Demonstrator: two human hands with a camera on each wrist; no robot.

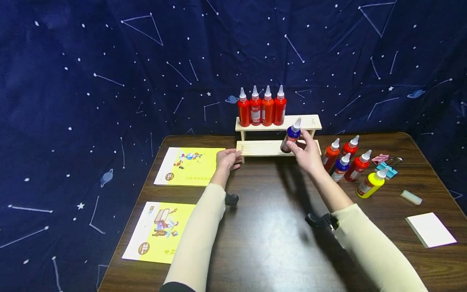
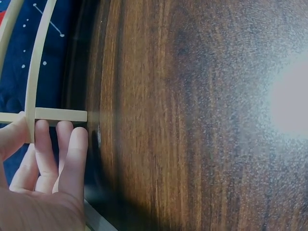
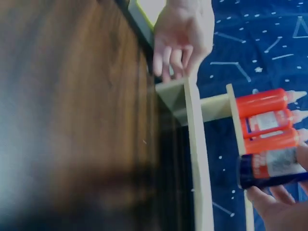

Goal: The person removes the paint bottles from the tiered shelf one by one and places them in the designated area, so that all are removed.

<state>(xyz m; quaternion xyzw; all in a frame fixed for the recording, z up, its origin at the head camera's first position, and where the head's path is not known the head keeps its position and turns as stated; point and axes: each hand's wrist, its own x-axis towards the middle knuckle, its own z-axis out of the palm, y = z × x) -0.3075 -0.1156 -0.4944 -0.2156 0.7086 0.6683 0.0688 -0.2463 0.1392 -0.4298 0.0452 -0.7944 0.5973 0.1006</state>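
Note:
A two-step wooden rack point(image 1: 263, 148) stands at the back of the table. Its left end is gripped by my left hand point(image 1: 227, 161); in the left wrist view the thumb lies on one side of the plank point(image 2: 34, 82) and the fingers on the other, by the leg. My right hand point(image 1: 308, 156) holds a blue paint bottle point(image 1: 290, 140) with a white nozzle, slightly tilted, close over the right part of the lower step. On the upper step, several red and orange-red bottles point(image 1: 255, 111) stand upright in a row toward the left.
Right of the rack stand more bottles: red point(image 1: 357, 167), blue point(image 1: 340, 168) and yellow point(image 1: 371, 184). Beyond them lie pink and blue binder clips point(image 1: 386, 169), a pale eraser-like block point(image 1: 411, 197) and a white pad point(image 1: 430, 230). Two yellow-white booklets point(image 1: 189, 166) lie at left.

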